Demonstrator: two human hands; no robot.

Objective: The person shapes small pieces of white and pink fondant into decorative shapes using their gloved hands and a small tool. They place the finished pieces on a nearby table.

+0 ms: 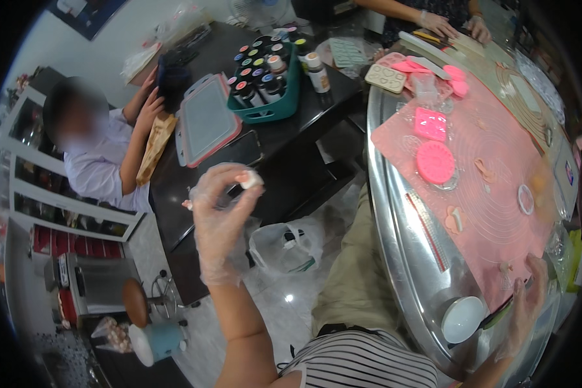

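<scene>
My left hand (220,218), in a clear plastic glove, is raised over the gap between the two tables. Its thumb and fingers pinch a small white and pink lump (252,180), apparently soft dough. Gloved as well, my right hand (528,296) is at the near right edge of a pink silicone mat (504,136), its fingers apart. A small pale figure (506,271) lies just beside its fingertips. A dark green strip-like thing (497,314) runs under that hand, partly hidden. Farther up the mat are a flower-shaped piece (456,220) and a looped piece (485,169) in peach.
On the round steel table (393,233) are a white bowl (463,320), pink molds (435,162) and a white ring (525,200). A teal basket (266,109) of bottles stands on the dark table (320,109). Two other people are nearby. A plastic bag (286,247) sits below.
</scene>
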